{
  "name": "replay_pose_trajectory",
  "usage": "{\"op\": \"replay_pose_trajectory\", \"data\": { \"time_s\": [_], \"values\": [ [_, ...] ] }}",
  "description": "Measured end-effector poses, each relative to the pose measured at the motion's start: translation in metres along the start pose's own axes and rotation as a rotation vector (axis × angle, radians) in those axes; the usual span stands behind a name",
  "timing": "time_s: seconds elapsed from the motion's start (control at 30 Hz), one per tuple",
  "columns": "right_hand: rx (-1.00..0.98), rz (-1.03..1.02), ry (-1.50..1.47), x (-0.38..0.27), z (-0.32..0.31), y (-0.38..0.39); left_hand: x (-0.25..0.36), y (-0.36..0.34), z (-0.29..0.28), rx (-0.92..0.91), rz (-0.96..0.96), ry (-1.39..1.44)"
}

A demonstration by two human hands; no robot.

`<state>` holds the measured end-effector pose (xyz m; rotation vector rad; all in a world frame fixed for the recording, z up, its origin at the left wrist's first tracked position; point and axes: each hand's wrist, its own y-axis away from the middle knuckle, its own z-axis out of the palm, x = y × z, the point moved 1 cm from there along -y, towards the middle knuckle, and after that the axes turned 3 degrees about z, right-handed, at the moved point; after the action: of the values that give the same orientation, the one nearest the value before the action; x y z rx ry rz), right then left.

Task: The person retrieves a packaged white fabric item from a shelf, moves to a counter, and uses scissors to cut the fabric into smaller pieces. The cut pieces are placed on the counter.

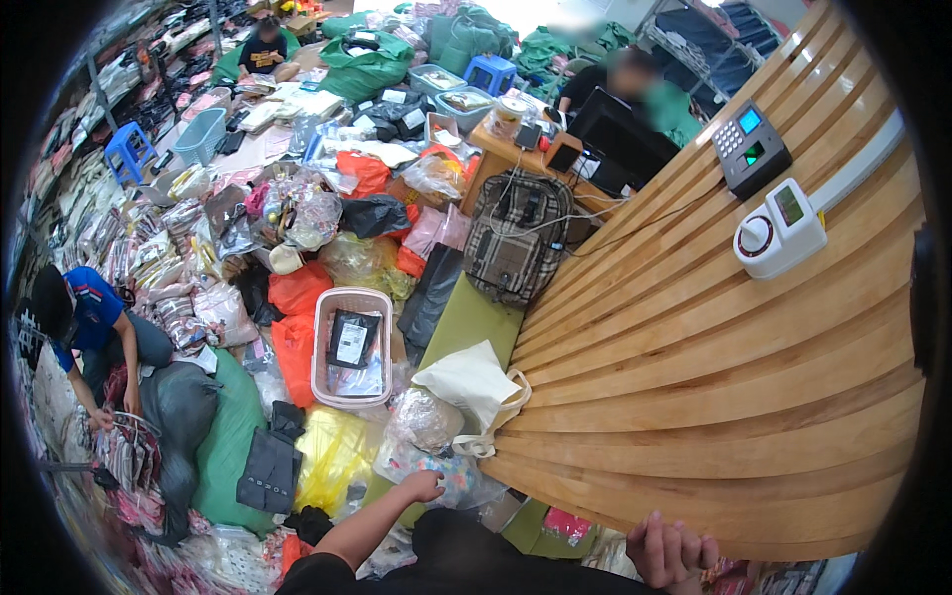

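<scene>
My left hand (pixel 424 486) reaches forward with its fingers curled closed, and no held thing shows in it. Just beyond it lies a clear plastic bag (pixel 451 478) with a coloured pattern. A cream cloth tote bag (pixel 471 385) rests past that, its handles hanging against the wooden wall. My right hand (pixel 666 555) is raised by the lower edge of the wooden wall (pixel 714 397), palm side showing. Its fingers are loosely bent and apart, with nothing seen in them. Ahead and left, a pink plastic basket (pixel 319 347) contains a black parcel (pixel 353 339) with a white label.
A person in a blue shirt (pixel 94 307) crouches at left over bundled clothes. Two others sit farther back. Bagged goods cover much of the floor. A plaid backpack (pixel 516 233) leans on a wooden desk (pixel 486 144). The wall carries a keypad device (pixel 751 149) and a white dial box (pixel 778 230).
</scene>
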<state>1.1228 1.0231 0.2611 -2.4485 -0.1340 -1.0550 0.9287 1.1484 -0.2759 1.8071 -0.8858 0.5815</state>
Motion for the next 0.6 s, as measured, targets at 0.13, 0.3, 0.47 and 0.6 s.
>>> {"op": "replay_pose_trajectory", "data": {
  "time_s": [0.13, 0.3, 0.47, 0.6],
  "values": [
    [0.024, -0.039, -0.004, 0.001, 0.002, -0.007, -0.015, 0.005, 0.001, 0.094, 0.004, 0.022],
    [0.018, 0.001, -0.122, -0.017, -0.008, -0.013, -0.087, 0.003, 0.043, 0.084, -0.152, -0.016],
    [0.160, -0.001, -0.175, -0.022, 0.000, 0.005, -0.108, 0.062, 0.032, 0.036, -0.295, -0.011],
    [0.194, -0.022, -0.215, -0.022, 0.010, 0.002, -0.126, 0.093, 0.047, 0.073, -0.342, 0.048]
  ]
}}
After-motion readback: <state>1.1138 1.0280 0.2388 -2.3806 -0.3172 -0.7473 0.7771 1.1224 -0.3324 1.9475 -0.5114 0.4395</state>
